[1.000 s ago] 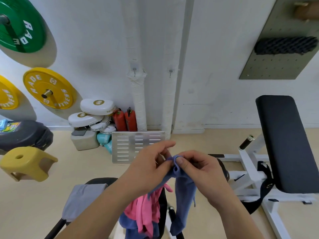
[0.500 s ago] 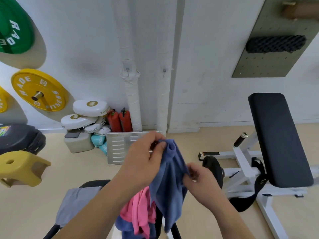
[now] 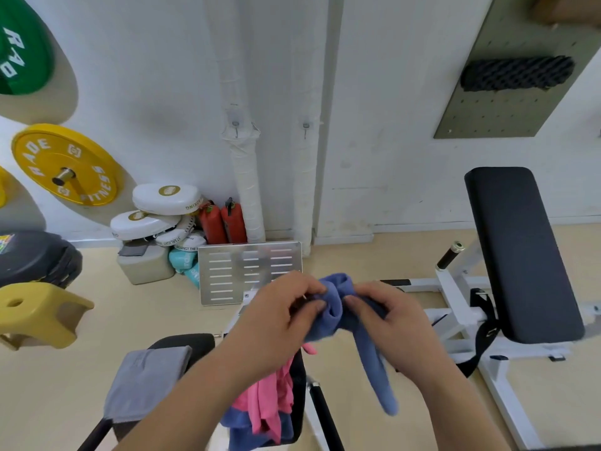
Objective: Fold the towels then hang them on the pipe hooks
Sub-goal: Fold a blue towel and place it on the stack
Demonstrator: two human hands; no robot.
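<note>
Our left hand [image 3: 279, 320] and right hand [image 3: 395, 323] pinched the crumpled blue terry towel [image 3: 336, 309], fingers curled; fold looked unfinished, both metal pipe hooks [image 3: 235, 127] bare.

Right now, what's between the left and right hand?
Head view: a bunched fold of the blue towel fills the gap. The left hand and right hand both pinch it, and its tail hangs down.
</note>
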